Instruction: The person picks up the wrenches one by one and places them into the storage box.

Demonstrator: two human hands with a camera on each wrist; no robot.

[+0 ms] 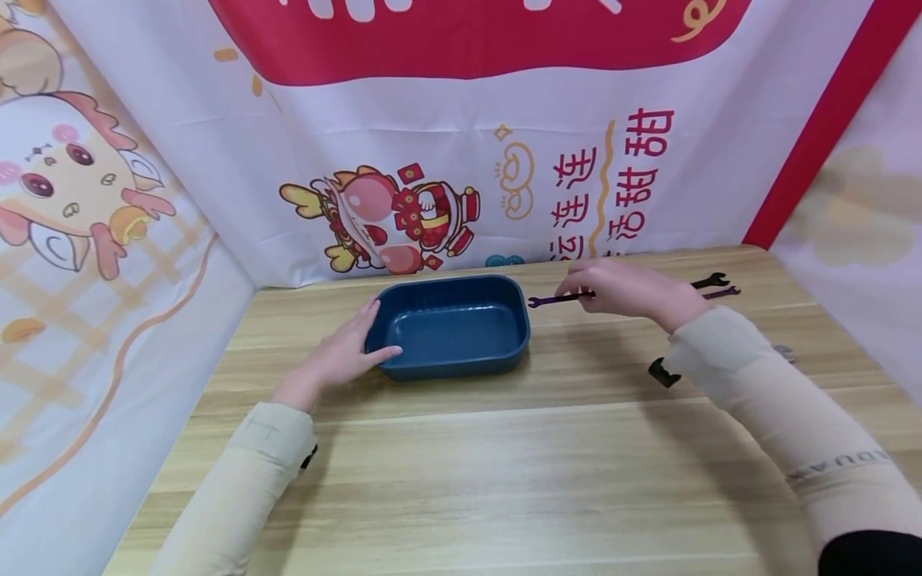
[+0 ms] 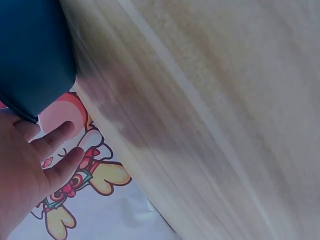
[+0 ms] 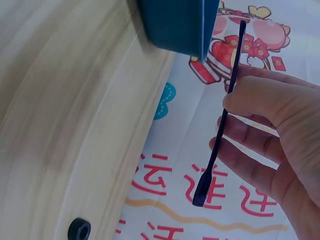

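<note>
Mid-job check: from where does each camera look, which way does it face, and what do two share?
Head: worn on the head, facing forward and down at the tabletop and blue tray; left grip, right grip and sleeves show.
Left wrist: on that wrist, facing the tray's outside; left grip's fingers show.
Right wrist: on that wrist, facing the wrench; right grip shows.
Shared: head and right wrist both show wrench and tray.
</note>
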